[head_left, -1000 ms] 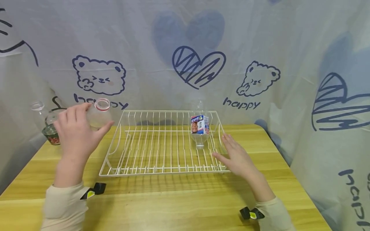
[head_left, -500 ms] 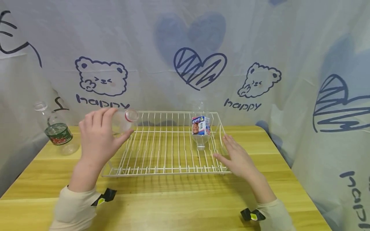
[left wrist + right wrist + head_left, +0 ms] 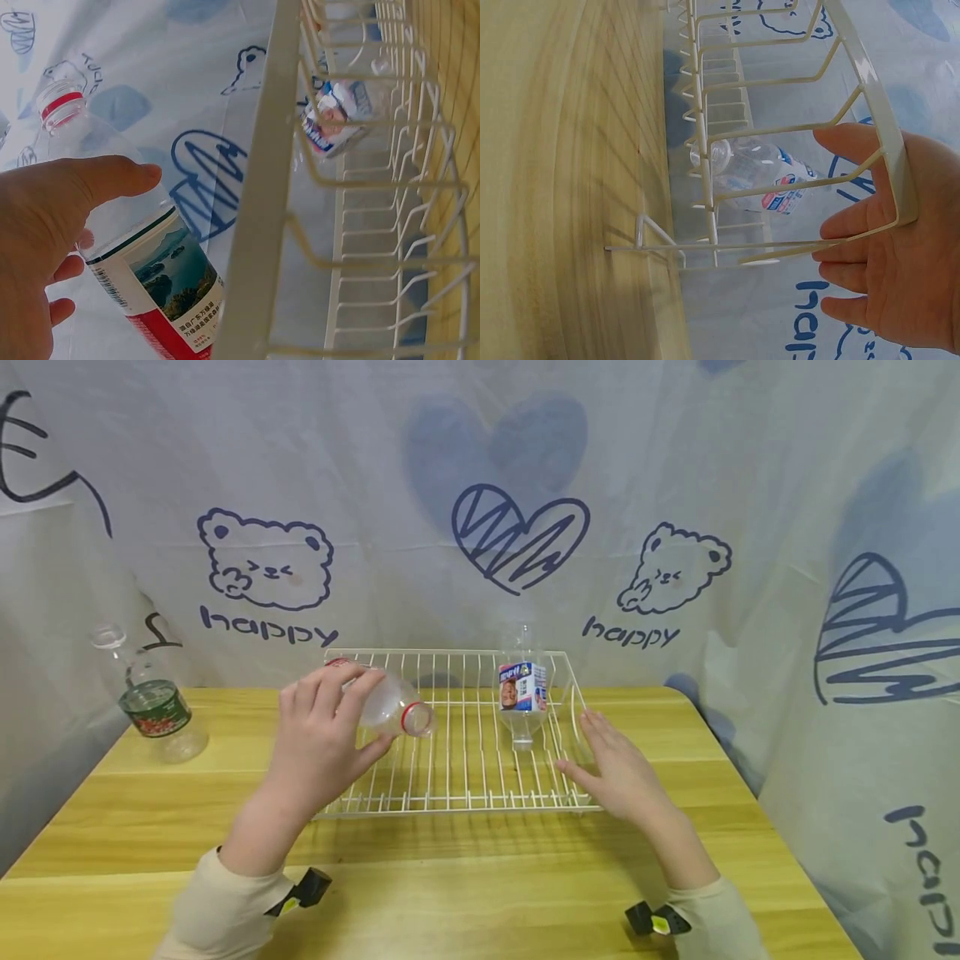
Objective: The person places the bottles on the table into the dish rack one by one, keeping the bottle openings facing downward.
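Observation:
My left hand [image 3: 318, 743] grips a clear plastic bottle [image 3: 386, 702] over the left part of a white wire rack [image 3: 457, 811]. The bottle is tilted, its red-ringed neck pointing right and down toward the viewer. In the left wrist view its label [image 3: 176, 270] shows a lake scene above a red band. My right hand [image 3: 618, 768] lies at the rack's right end, thumb and fingers extended along the wire frame [image 3: 870, 82]. Inside the rack, on the right, a clear bottle with a blue and white label [image 3: 522, 687] stands neck down.
A clear bottle with a green label [image 3: 155, 707] stands on the wooden table [image 3: 450, 885] at the left, beyond the rack. Behind the table hangs a pale curtain [image 3: 390, 527] printed with bears and hearts.
My left hand has carried its bottle rightward, from beside the rack to over it, tipping the neck from upward to rightward and down. The right hand stays at the rack's right end.

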Demonstrator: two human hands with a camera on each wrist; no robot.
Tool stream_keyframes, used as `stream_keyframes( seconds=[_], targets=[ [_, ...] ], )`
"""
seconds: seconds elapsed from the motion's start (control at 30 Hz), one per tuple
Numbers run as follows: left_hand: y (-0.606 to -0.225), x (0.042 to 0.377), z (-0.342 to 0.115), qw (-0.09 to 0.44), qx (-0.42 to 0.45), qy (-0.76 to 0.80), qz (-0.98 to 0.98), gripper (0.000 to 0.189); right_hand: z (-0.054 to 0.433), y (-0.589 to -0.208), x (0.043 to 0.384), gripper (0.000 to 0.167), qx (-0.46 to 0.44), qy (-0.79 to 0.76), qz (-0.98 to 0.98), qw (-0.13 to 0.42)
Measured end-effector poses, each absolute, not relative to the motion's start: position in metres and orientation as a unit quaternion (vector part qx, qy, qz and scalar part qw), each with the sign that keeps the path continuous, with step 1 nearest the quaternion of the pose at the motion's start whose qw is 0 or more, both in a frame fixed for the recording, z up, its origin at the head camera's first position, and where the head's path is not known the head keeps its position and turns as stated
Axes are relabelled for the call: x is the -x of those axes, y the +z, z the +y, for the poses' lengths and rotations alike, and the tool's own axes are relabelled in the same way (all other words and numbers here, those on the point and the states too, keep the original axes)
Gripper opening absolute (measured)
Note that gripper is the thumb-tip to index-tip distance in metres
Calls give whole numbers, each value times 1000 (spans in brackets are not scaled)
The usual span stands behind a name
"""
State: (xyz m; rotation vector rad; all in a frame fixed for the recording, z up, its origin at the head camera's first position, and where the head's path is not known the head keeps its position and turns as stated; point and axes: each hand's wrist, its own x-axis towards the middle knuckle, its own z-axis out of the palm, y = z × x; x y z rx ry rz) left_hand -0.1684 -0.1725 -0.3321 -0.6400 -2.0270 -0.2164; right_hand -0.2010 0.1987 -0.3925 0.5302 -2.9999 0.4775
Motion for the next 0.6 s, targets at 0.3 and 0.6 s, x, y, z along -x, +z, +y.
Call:
stream_keyframes(
  seconds=[0.3,0.6],
  targets=[
    [-339,164,-152,476,327,-83,-812,75,197,-389,199,85,-183,119,-973,77],
    [-344,158,-135,469,375,-70,-796,81,192,-384,196,84,-211,92,-961,152]
  ],
)
